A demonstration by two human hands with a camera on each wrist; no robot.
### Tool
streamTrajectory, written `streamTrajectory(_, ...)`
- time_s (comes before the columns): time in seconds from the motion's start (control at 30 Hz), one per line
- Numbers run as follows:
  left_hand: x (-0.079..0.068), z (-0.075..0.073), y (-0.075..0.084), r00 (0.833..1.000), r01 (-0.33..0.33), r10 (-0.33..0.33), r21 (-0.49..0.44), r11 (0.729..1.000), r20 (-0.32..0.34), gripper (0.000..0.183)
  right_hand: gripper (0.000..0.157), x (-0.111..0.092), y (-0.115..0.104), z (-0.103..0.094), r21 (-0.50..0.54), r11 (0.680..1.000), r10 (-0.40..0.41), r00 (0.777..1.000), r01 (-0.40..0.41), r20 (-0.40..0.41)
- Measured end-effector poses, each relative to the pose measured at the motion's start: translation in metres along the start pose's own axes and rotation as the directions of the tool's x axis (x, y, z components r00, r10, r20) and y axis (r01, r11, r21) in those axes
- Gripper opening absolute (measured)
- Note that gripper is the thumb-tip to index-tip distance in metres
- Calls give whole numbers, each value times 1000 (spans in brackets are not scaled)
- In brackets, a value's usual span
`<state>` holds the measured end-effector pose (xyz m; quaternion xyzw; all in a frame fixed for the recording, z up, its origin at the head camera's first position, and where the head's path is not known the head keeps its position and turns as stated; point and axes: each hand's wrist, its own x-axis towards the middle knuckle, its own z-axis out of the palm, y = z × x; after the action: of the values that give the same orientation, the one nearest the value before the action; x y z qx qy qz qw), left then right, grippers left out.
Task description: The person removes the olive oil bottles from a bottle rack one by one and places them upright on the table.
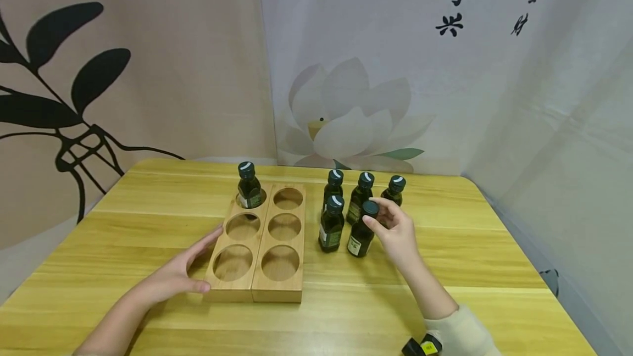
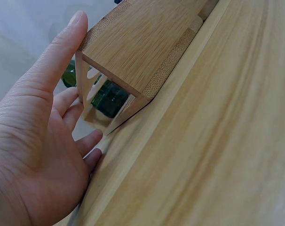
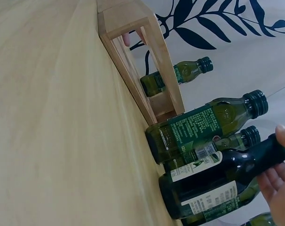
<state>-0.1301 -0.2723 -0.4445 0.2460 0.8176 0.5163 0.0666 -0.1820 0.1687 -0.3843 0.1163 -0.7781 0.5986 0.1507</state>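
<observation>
My right hand (image 1: 398, 229) pinches the black cap of a dark bottle (image 1: 360, 239) between thumb and fingers. White labels show on this bottle, which stands upright in the right wrist view's sideways picture. On the left, my left hand (image 1: 173, 278) rests at the side of a wooden bottle rack (image 1: 278, 295), thumb at its near corner and fingers spread along the side. The rack has two joined rows of round holes. A green bottle (image 1: 249, 190) sits in the far left hole; its lower part shows through the rack's open side in the left wrist view.
Beside the dark bottle stand several green bottles: one just left of it (image 1: 331, 229), others behind, including one at the far right (image 1: 394, 190). A black and yellow object (image 1: 425, 346) is at the right sleeve. A printed curtain (image 1: 366, 70) hangs behind the wooden table (image 1: 475, 268).
</observation>
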Motion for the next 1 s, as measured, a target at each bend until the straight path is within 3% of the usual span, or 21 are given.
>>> streamTrajectory(0.27, 0, -1, 0, 1000, 8, -8, -2, 1000, -1, 98, 40, -4, -36, -1, -74, 997, 10, 1000, -10, 9)
streamTrajectory(0.43, -1, 0, 4, 1000, -1, 1, 3, 1000, -2, 97, 40, 1, -56, -1, -33, 996, -88, 996, 87, -14)
streamTrajectory(0.57, -1, 0, 5, 1000, -11, 11, -3, 1000, -1, 97, 39, 12, -58, 3, 34, 986, -161, 987, 162, -14)
streamTrajectory(0.7, -1, -1, 3, 1000, -6, 6, -9, 1000, -2, 97, 38, 24, -58, 13, 72, 977, -204, 979, 203, 2)
streamTrajectory(1.0, 0, 0, 0, 1000, 4, -4, -6, 1000, -2, 97, 37, 38, -84, 52, 147, 959, -257, 961, 242, 99)
